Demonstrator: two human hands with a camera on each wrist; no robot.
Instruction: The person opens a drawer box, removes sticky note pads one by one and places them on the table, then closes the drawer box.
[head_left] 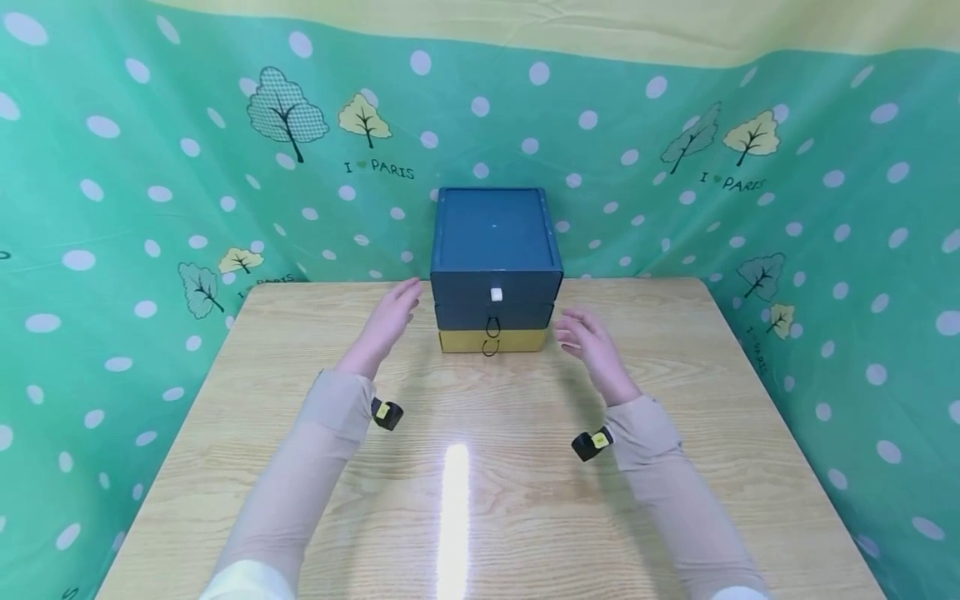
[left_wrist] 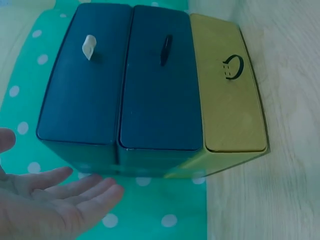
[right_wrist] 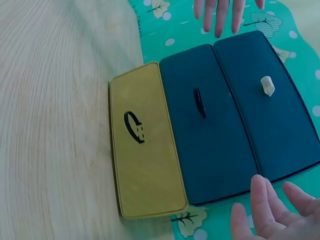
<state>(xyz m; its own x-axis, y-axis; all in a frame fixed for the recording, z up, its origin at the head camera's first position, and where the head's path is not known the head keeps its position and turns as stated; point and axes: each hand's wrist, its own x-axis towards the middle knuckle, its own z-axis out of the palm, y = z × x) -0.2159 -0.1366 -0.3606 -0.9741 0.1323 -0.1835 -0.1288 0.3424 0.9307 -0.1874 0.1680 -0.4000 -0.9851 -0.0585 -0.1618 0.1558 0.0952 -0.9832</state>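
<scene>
A small three-drawer box stands at the back of the table, two blue drawers [head_left: 465, 317] above a yellow drawer [head_left: 517, 341]. The top drawer has a white knob [head_left: 497, 294]; the middle one carries a dark handle [left_wrist: 166, 50], and a black loop handle [right_wrist: 133, 127] is on the yellow front. All drawers look closed. My left hand [head_left: 388, 321] hovers just left of the box, fingers extended and holding nothing. On the other side my right hand [head_left: 592, 346] is held up near the box's right edge, fingers loosely bent, also holding nothing.
The box stands on a light wooden table [head_left: 495, 483] with a bright light reflection near the front. A green dotted curtain [head_left: 637, 208] hangs behind and along both sides. Small black wrist cameras [head_left: 387, 414] stick out from both sleeves.
</scene>
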